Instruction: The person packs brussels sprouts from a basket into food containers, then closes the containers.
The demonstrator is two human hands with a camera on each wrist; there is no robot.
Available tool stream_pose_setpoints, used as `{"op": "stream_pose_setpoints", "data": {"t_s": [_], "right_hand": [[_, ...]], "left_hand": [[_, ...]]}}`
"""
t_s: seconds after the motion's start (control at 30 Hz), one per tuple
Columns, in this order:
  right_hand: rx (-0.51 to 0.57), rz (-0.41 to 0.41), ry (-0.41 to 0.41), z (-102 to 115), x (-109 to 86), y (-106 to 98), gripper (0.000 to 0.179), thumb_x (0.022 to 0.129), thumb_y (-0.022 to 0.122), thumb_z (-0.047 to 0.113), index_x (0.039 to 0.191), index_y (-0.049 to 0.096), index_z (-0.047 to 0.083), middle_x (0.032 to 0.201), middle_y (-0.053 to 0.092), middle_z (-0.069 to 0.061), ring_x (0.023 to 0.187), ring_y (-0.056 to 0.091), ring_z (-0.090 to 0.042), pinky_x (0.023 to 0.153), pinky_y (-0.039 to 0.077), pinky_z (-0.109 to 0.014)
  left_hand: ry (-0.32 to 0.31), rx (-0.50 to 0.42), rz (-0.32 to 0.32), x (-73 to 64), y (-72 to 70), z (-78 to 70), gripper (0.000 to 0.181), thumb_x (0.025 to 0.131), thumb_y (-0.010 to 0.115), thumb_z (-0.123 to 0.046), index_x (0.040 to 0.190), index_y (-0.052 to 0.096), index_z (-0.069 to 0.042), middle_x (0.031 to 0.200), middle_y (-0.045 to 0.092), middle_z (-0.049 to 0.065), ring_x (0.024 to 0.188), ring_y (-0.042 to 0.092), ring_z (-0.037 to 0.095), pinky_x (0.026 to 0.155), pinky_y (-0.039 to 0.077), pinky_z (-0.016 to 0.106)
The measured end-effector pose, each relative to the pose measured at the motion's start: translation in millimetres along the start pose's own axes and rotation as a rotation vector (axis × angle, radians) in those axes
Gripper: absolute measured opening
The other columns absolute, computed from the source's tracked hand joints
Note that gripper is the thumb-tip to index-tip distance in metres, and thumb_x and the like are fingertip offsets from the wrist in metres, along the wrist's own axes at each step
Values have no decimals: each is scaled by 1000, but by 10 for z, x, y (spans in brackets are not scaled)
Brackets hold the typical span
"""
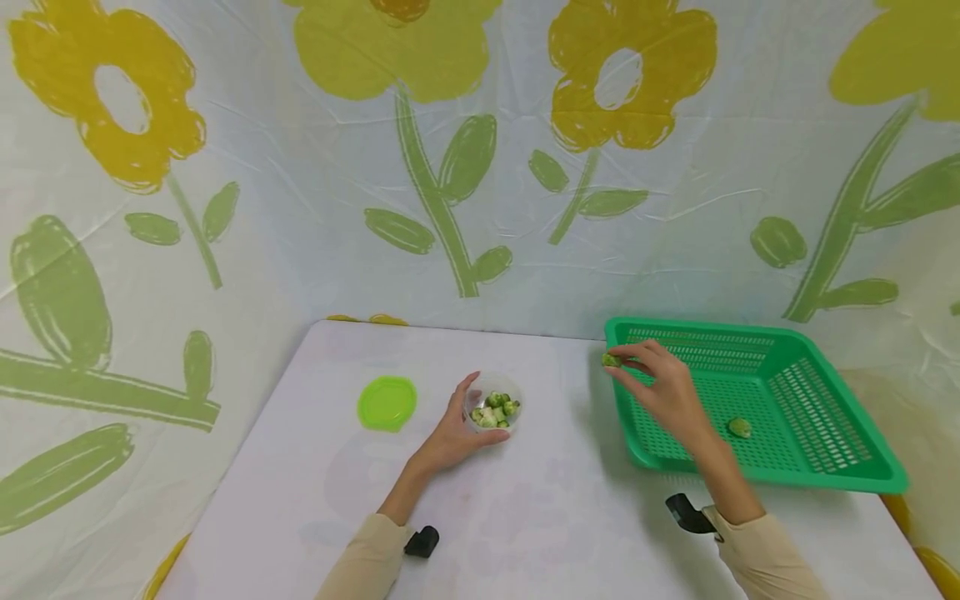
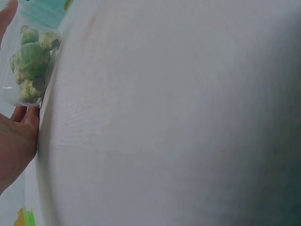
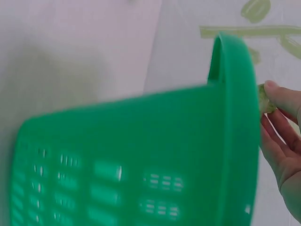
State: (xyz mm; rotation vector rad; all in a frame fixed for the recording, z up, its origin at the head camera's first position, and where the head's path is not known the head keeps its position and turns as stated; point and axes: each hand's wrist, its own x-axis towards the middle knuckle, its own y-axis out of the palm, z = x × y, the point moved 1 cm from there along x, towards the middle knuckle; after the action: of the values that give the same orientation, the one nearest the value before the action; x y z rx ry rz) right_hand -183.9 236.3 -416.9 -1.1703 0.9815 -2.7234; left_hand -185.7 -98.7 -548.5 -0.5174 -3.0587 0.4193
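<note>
A clear round container [image 1: 516, 385] holding several Brussels sprouts [image 1: 495, 410] stands on the white table. My left hand [image 1: 454, 435] grips it, thumb on the near side and fingers round the left side. In the left wrist view the sprouts [image 2: 32, 61] show through the clear wall. My right hand [image 1: 666, 390] pinches one Brussels sprout [image 1: 611, 360] between thumb and fingertips, over the left rim of the green basket [image 1: 757, 473]. The right wrist view shows that pinched sprout [image 3: 264, 100] just past the basket rim. Another sprout [image 1: 739, 427] lies on the basket floor.
A bright green lid [image 1: 387, 403] lies flat on the table [image 1: 300, 467], left of the container. The basket fills the table's right side, with high slotted walls. Behind the table hangs a white cloth [image 1: 315, 192] printed with yellow flowers.
</note>
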Motion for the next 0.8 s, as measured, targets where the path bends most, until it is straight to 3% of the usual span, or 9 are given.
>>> {"op": "stream_pose_setpoints", "data": {"t_s": [0.2,0.5,0.63,0.8], "right_hand": [[32,-4,41,39,-14,146,33,81,82,-10,111,75,1,101,67,-8,95,69,-27,87,51,-13],[107,-3,9,136,0,367,33,81,81,-10,110,75,2,101,67,-9,94,68,-26,88,53,-19],[106,19,35,178,5,475,30,82,82,-7,110,75,2,103,67,-7,97,68,-23,90,52,-18],[103,44,66,195,-3,616,29,82,84,-4,109,75,1,101,67,-7,97,68,-23,89,56,-27]], "left_hand": [[-5,-13,12,-6,1,-5,111,83,87,-43,163,11,-40,164,25,10,153,25,27,117,27,59],[-11,-7,-3,-16,-13,-40,109,83,87,-40,162,13,-41,165,27,12,153,25,29,118,25,60],[-10,-12,-12,-14,-14,-33,107,84,88,-36,162,15,-41,164,27,12,152,25,30,118,24,62],[-17,-13,-17,-4,-6,-21,107,83,88,-37,161,15,-42,164,28,12,152,26,29,118,24,61]]}}
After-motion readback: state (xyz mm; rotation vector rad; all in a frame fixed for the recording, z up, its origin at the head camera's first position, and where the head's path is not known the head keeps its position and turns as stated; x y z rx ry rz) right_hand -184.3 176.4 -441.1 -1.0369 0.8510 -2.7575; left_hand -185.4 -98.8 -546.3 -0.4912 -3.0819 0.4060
